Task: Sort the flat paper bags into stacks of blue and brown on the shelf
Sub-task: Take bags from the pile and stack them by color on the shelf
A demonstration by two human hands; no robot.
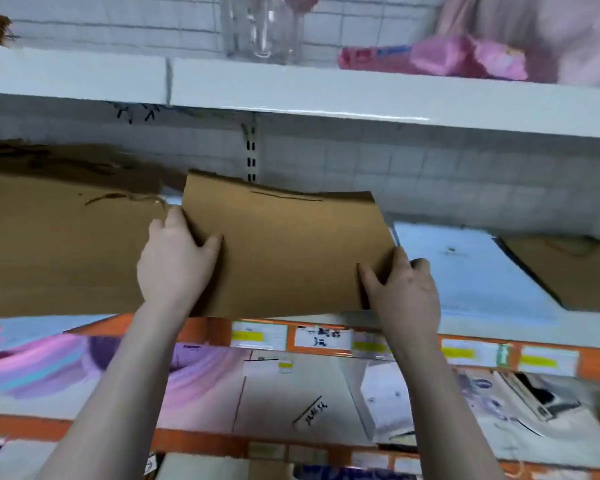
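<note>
Your left hand [177, 258] grips the brown bag [284, 251] on its left edge, your right hand [400, 285] pinches its right edge. It sits over the shelf [465, 327], between the brown stack [59, 247] and the blue stack [465, 271].

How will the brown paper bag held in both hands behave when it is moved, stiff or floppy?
Probably floppy: the brown paper bag bows between the left hand and right hand. Likely light, since thumb-and-finger pinches hold it. Flat, so unlikely to roll.
</note>
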